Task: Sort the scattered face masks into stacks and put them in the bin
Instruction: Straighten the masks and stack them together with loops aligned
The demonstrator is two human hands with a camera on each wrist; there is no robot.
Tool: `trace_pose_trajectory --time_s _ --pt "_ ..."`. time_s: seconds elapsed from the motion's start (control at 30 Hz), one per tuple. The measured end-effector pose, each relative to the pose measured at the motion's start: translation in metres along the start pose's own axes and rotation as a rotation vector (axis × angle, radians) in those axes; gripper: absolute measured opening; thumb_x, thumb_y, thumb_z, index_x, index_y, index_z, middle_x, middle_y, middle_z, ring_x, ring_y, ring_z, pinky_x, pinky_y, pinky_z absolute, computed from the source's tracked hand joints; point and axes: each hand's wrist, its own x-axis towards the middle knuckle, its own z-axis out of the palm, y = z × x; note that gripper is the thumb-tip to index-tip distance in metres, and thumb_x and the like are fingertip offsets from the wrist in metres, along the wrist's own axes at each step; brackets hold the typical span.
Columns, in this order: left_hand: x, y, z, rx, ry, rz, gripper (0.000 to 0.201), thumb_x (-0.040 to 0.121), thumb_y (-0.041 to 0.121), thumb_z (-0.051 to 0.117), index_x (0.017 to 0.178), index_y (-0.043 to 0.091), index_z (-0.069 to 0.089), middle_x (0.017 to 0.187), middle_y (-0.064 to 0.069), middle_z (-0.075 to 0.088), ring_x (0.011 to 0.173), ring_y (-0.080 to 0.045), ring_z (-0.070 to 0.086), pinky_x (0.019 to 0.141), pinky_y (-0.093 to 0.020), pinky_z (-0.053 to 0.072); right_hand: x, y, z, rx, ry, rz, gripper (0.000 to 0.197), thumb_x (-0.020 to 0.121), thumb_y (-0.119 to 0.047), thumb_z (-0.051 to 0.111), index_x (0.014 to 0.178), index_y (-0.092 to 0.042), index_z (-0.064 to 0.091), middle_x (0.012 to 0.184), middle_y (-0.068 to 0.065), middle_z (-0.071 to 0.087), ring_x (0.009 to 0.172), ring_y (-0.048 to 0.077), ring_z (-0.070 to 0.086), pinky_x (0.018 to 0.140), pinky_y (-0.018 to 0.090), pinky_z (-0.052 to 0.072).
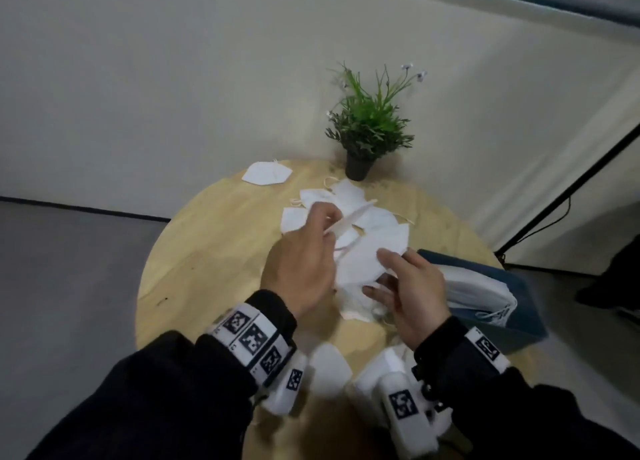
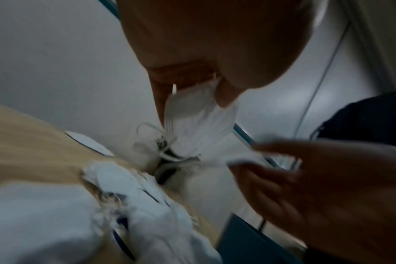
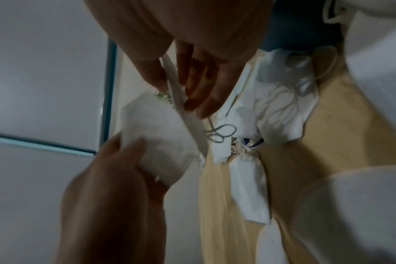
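Over a round wooden table (image 1: 214, 251), my left hand (image 1: 327, 222) pinches a single white face mask (image 1: 349, 219), which shows edge-on in the head view. The left wrist view has that mask (image 2: 197, 107) between thumb and fingers. My right hand (image 1: 381, 272) grips a small stack of white masks (image 1: 360, 262) just below it, thumb on top. The right wrist view shows the stack (image 3: 181, 105) edge-on and the single mask (image 3: 156, 135) flat. More masks (image 1: 346, 193) lie scattered behind the hands, and one mask (image 1: 266, 172) lies apart at the far left. A dark blue bin (image 1: 519, 324) at the right holds stacked masks (image 1: 474, 286).
A potted green plant (image 1: 367, 127) stands at the table's far edge, close to the wall. A black stand leg and cable (image 1: 561, 200) run along the floor at the right. Bare wood (image 1: 194, 286) shows on the table's left side.
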Motion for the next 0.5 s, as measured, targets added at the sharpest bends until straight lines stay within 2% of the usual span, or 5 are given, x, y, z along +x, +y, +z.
trace_pose_trajectory --time_s 0.07,0.13,0.27,0.37,0.5 --pt "-0.014 0.017 0.018 0.024 -0.236 -0.016 0.032 0.101 0.051 0.045 0.127 0.034 0.04 0.11 0.006 0.071 0.092 -0.022 0.068 0.078 -0.041 0.052 -0.008 -0.003 0.008 0.053 -0.09 0.003 0.019 0.101 -0.02 0.063 0.088 -0.009 0.071 0.079 0.006 0.072 0.075 0.021 0.071 0.071 0.038 0.06" --pt "-0.018 0.022 0.025 -0.048 -0.271 -0.092 0.044 0.092 0.063 0.053 0.123 0.034 0.042 0.106 0.009 0.071 0.092 -0.014 0.069 0.079 -0.039 0.055 -0.013 -0.003 0.01 0.128 -0.142 0.038 0.029 0.103 -0.03 0.059 0.092 -0.006 0.072 0.088 0.008 0.076 0.087 0.026 0.075 0.079 0.04 0.06" --pt "-0.002 0.012 0.014 -0.211 -0.104 -0.209 0.022 0.097 0.035 0.063 0.115 0.031 0.052 0.096 0.004 0.072 0.084 -0.018 0.069 0.073 -0.031 0.053 -0.019 -0.01 -0.003 0.136 -0.182 -0.002 0.032 0.101 -0.025 0.06 0.12 -0.002 0.069 0.111 0.016 0.075 0.099 0.029 0.074 0.079 0.041 0.061" --pt "0.003 0.014 0.005 -0.527 -0.013 -0.349 0.02 0.095 0.026 0.066 0.115 0.023 0.067 0.103 0.0 0.076 0.095 -0.025 0.074 0.079 -0.039 0.058 -0.018 -0.012 -0.015 -0.134 -0.047 -0.23 0.028 0.094 -0.024 0.073 0.121 -0.018 0.072 0.116 0.007 0.074 0.1 0.017 0.067 0.075 0.027 0.055" --pt "-0.002 0.026 -0.004 -0.912 -0.045 -0.467 0.024 0.099 0.009 0.064 0.122 0.008 0.07 0.109 -0.01 0.079 0.098 -0.029 0.077 0.073 -0.035 0.06 -0.015 -0.01 -0.033 -0.377 -0.088 -0.316 0.065 0.078 -0.036 0.089 0.135 -0.037 0.057 0.135 -0.009 0.059 0.121 0.008 0.056 0.096 0.028 0.05"
